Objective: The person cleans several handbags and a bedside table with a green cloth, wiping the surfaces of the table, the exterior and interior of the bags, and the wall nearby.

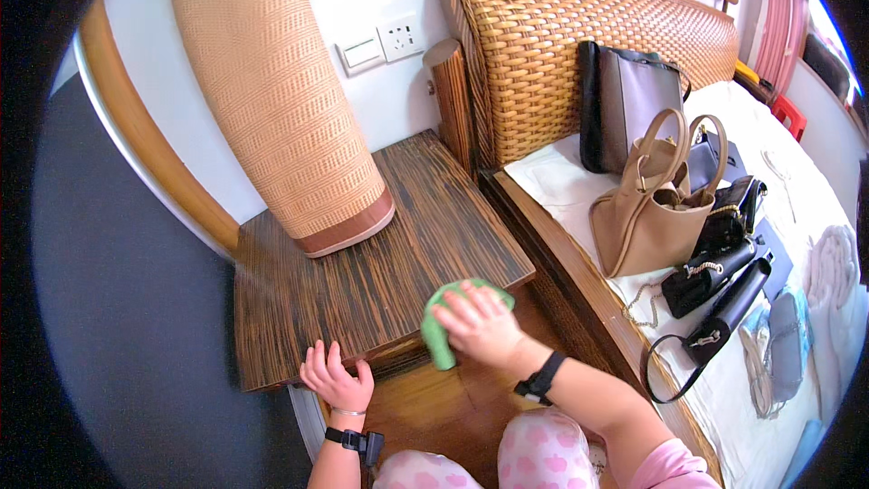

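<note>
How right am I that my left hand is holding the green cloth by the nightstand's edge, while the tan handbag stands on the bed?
Not quite: the head view shows your right hand holding the green cloth by the edge of the nightstand. The tan handbag does stand on the bed.

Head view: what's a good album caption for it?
Right hand on a green cloth, left hand open, both at the near edge of a nightstand beside a bed with handbags.
</note>
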The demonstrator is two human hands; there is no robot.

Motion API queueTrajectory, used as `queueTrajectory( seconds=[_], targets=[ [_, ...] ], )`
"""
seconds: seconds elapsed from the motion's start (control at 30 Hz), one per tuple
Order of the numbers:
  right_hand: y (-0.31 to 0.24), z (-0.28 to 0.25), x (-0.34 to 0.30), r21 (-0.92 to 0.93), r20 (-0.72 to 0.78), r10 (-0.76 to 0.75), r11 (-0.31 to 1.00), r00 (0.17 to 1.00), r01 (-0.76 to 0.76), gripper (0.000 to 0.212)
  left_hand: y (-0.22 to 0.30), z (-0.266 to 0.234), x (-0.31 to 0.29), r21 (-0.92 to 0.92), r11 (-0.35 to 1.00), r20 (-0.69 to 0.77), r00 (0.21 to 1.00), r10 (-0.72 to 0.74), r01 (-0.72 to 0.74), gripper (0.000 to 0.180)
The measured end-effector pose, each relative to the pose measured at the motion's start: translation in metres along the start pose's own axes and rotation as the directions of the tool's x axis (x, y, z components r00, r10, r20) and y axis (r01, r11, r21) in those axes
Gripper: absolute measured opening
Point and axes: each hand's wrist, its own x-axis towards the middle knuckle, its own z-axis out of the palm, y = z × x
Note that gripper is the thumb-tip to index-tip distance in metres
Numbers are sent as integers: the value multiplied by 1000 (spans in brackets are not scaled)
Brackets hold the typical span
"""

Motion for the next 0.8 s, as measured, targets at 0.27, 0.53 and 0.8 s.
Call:
queueTrajectory(
  seconds=[0.27, 0.53, 0.8],
  targets=[
    [71, -5, -44, 111, -144, 451, 892, 881, -438, 67, 0, 2, 3, 8, 1000, -34, 999, 30, -30, 57],
    [-14, 22, -34, 76, 19, 498, 864, 867, -498, 82, 4, -4, 4, 15, 1000, 4, 1000, 3, -3, 57],
    [-62, 21, -12, 177, 88, 222, 956, 971, -235, 75, 4, -8, 5, -18, 1000, 47, 999, -2, 2, 60]
  ],
)
